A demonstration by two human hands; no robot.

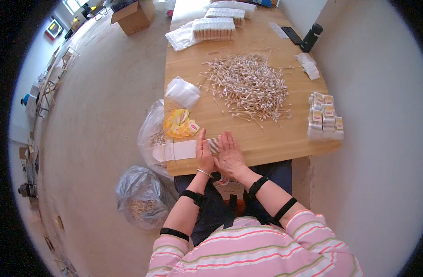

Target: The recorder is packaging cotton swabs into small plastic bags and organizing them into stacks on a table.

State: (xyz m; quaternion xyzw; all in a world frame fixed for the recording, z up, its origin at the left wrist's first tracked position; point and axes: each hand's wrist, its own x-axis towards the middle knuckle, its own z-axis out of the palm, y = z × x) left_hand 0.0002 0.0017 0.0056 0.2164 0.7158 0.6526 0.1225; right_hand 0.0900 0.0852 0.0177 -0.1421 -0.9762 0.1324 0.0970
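Observation:
A row of cotton swabs (213, 146) lies side by side at the table's front edge, between my two hands. My left hand (203, 153) stands on edge at the row's left end, its fingers stretched straight up the table. Over the row's right end, my right hand (231, 153) lies with fingers extended, partly covering the swabs. Neither hand is closed round anything. A flat white sleeve (181, 150), perhaps a plastic bag, extends left from my left hand. Just beyond it sit yellow printed cards (178, 123). A large heap of loose cotton swabs (248, 85) spreads across the table's middle.
Clear bags (183, 92) lie at the left edge. Packed swab bundles (214, 28) stand far back; labelled packs (326, 115) are stacked at right. A black bottle (311, 38) and phone (291, 35) rest by the wall. A grey bag (142, 194) sits on the floor.

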